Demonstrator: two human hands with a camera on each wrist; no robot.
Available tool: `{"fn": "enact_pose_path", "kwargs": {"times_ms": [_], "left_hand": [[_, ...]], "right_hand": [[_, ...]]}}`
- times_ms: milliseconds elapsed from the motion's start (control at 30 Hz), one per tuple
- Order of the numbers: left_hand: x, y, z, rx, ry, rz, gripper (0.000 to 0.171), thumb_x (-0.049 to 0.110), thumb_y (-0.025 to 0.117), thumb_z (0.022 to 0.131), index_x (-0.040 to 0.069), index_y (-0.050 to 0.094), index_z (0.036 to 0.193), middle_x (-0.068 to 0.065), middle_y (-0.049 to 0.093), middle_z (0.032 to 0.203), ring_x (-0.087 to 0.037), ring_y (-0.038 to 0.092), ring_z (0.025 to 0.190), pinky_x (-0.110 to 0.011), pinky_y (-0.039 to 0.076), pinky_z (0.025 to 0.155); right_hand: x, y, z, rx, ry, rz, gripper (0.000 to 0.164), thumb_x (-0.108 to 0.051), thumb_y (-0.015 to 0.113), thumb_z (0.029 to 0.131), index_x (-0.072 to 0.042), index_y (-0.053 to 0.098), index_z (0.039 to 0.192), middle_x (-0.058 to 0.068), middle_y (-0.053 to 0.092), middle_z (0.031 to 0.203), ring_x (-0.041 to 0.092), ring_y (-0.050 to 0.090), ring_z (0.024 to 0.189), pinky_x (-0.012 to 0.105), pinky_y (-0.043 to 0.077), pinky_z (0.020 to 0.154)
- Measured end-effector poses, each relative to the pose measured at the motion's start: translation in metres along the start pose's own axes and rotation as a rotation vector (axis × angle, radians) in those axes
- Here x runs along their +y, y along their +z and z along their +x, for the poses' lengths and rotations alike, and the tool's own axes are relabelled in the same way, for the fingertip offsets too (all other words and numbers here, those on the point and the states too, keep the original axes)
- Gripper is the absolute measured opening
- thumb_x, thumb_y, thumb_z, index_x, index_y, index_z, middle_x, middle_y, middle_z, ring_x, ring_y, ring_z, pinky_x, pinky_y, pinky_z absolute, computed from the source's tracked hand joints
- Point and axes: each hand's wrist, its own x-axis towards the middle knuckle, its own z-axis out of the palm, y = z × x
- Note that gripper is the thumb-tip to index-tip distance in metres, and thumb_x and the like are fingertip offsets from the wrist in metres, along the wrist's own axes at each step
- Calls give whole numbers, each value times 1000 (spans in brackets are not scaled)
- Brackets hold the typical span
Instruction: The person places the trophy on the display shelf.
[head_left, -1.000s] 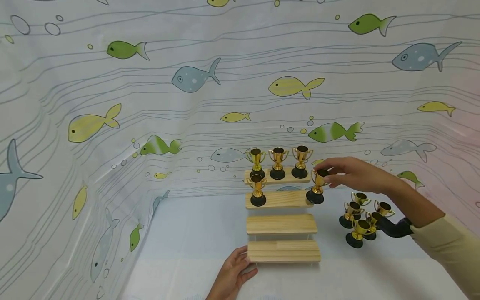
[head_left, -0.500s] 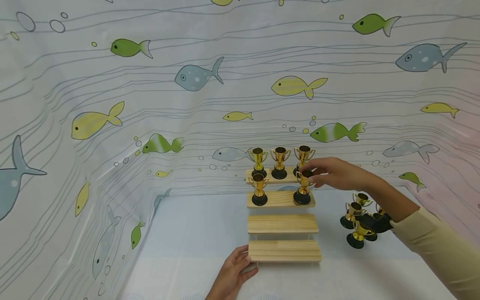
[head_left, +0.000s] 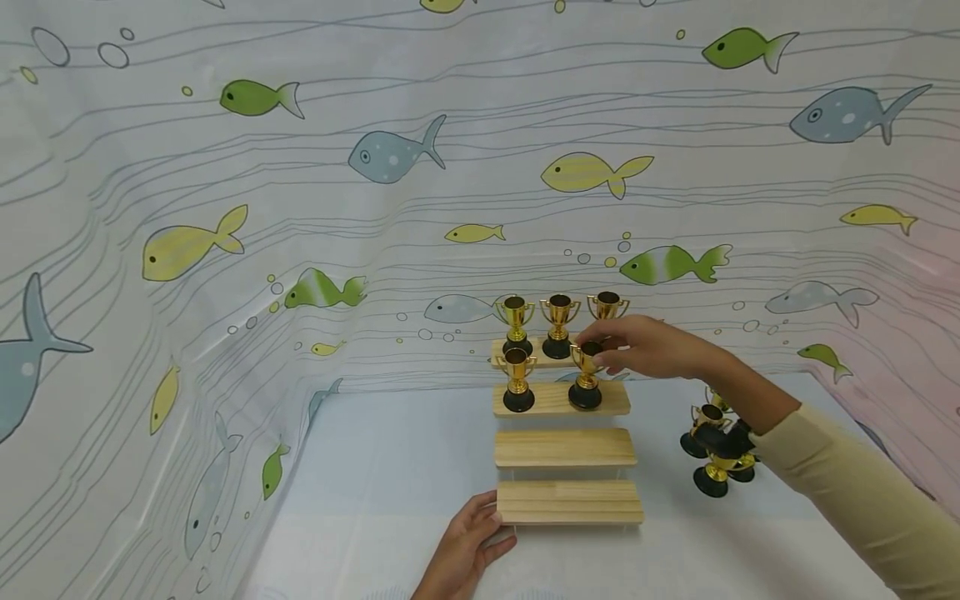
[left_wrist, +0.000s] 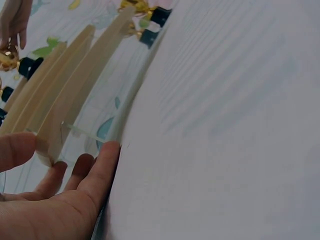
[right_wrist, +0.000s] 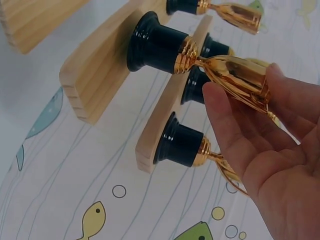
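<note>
A small gold trophy cup (head_left: 587, 371) with a black base is upright at the middle of the second wooden step from the top. My right hand (head_left: 648, 348) pinches its cup by the rim and handle; in the right wrist view the thumb and fingers lie around the gold bowl (right_wrist: 237, 75). The base appears to touch the step. My left hand (head_left: 468, 533) grips the left end of the lowest step of the wooden display stand (head_left: 570, 504), thumb on one side and fingers beneath. Another trophy (head_left: 517, 379) stands at the left of the second step.
Three more trophies line the top step, the middle one (head_left: 558, 321) in full view and the right one (head_left: 606, 306) partly behind my hand. Several trophies (head_left: 712, 467) cluster on the white surface right of the stand, partly hidden by the right forearm. A fish-patterned curtain (head_left: 375, 233) hangs behind.
My right hand has carried the trophy leftward from beyond the second step's right end to its middle. The left hand keeps its hold on the stand.
</note>
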Motion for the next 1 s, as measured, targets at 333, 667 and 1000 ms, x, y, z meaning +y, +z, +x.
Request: {"fn": "enact_pose_path", "kwargs": {"times_ms": [333, 667, 1000], "left_hand": [[-3, -2, 0, -11, 0, -4, 62, 29, 58, 92, 3, 30, 141, -14, 42, 133, -20, 53, 115, -41, 47, 100], [-2, -1, 0, 18, -4, 2, 63, 29, 59, 92, 3, 29, 141, -12, 40, 130, -17, 51, 108, -40, 48, 99], [0, 0, 3, -9, -9, 1, 61, 28, 58, 92, 4, 30, 140, -14, 44, 135, -21, 53, 116, -41, 47, 100]], "right_hand": [[-10, 6, 11, 4, 14, 25, 37, -26, 55, 95, -23, 51, 131, 0, 57, 125, 8, 64, 90, 34, 54, 84], [-9, 12, 19, 18, -5, 17, 36, -24, 57, 93, -20, 53, 128, 1, 57, 125, 9, 65, 90, 35, 55, 81], [-9, 14, 24, 10, -28, 27, 35, -24, 57, 94, -19, 53, 128, 1, 56, 126, 16, 65, 96, 34, 54, 81]]}}
